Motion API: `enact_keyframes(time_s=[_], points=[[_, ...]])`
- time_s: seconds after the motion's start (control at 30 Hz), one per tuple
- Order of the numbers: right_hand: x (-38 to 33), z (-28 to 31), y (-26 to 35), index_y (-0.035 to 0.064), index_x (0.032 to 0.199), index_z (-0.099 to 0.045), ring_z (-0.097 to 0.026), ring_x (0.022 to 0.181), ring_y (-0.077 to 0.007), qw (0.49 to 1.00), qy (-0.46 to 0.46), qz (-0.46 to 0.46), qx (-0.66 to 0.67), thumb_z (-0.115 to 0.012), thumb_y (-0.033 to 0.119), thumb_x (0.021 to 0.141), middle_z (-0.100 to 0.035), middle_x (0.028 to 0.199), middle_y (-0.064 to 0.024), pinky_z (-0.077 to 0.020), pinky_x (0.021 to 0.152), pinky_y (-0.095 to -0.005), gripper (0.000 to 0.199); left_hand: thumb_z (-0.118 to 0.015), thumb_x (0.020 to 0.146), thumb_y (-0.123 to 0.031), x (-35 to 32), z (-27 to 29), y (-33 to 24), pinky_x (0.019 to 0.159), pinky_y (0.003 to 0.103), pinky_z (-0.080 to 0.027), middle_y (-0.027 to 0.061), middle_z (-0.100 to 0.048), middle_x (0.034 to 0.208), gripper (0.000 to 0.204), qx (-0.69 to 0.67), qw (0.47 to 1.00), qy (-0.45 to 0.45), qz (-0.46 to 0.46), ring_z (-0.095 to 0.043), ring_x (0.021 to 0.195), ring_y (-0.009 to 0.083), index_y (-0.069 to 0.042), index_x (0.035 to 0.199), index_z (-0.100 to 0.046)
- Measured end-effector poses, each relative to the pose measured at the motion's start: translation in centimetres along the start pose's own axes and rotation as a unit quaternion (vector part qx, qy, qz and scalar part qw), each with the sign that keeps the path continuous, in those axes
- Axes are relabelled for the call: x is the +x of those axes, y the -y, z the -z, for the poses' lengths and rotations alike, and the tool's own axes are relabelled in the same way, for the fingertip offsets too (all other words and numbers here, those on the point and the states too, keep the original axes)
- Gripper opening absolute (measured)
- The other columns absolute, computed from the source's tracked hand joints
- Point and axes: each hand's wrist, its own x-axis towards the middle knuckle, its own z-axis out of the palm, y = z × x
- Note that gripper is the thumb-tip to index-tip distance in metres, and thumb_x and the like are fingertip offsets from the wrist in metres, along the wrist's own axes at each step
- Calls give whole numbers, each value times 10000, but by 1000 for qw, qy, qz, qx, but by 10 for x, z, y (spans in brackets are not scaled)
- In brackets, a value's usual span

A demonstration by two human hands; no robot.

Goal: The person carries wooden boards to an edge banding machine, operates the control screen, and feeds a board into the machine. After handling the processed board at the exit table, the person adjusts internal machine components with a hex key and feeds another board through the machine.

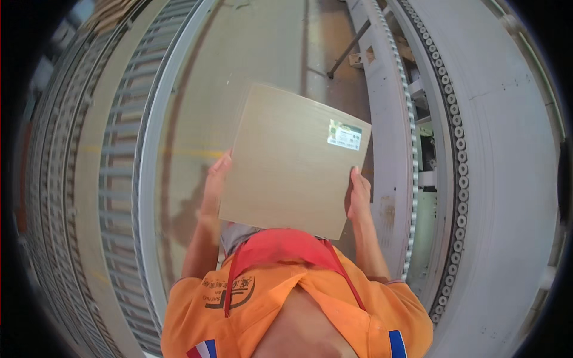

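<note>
A flat, nearly square brown board is held up in front of my body, turned slightly clockwise. A white and green label sits by its upper right corner. My left hand grips the board's left edge, while my right hand holds the right edge below the label. The thumbs show along the edges; the other fingers are mostly hidden behind the board.
A roller conveyor with a grey side rail runs along my left. To my right stands a long machine with a row of small rollers and a wide pale surface. A dark slanted bar reaches down toward the floor ahead.
</note>
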Motion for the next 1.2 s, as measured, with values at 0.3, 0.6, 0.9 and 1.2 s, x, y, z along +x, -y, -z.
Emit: enact_keyframes(time_s=[0.3, 0.6, 0.9, 1.2], points=[[367, -36, 94, -80, 1180, -584, -614, 1014, -179, 997, -39, 35, 50, -484, 356, 1028, -643, 1153, -117, -494, 891, -327, 472, -494, 1013, -250, 404, -68, -40, 1006, 288, -415, 74, -582, 1314, 494, 91, 995, 35, 8, -537, 1178, 133, 40, 1410, -449], [741, -196, 210, -87, 1197, -574, -607, 1039, -185, 995, 98, 0, -26, -505, 354, 1019, -636, 1173, -128, -483, 903, -326, 481, -496, 989, -254, 712, -22, -124, 916, 271, -468, 55, -622, 1224, 478, 43, 994, -78, -59, -591, 1075, 129, 40, 1366, -496], [1110, -301, 307, -89, 1203, -568, -600, 1074, -197, 997, 71, 33, 17, -544, 306, 1007, -628, 1205, -135, -460, 950, -345, 442, -509, 979, -216, 1140, -42, -217, 839, 259, -493, 32, -660, 1080, 404, 93, 993, -62, -25, -594, 970, 90, 8, 1310, -566], [1489, -350, 383, 10, 927, -630, -492, 513, -48, 992, -84, 34, -85, -534, 404, 999, -582, 680, 21, -358, 433, -230, 412, -534, 926, -106, 1580, -90, -269, 831, 254, -486, 10, -660, 1082, 374, 217, 975, 51, -19, -611, 918, 96, 25, 1269, -606]])
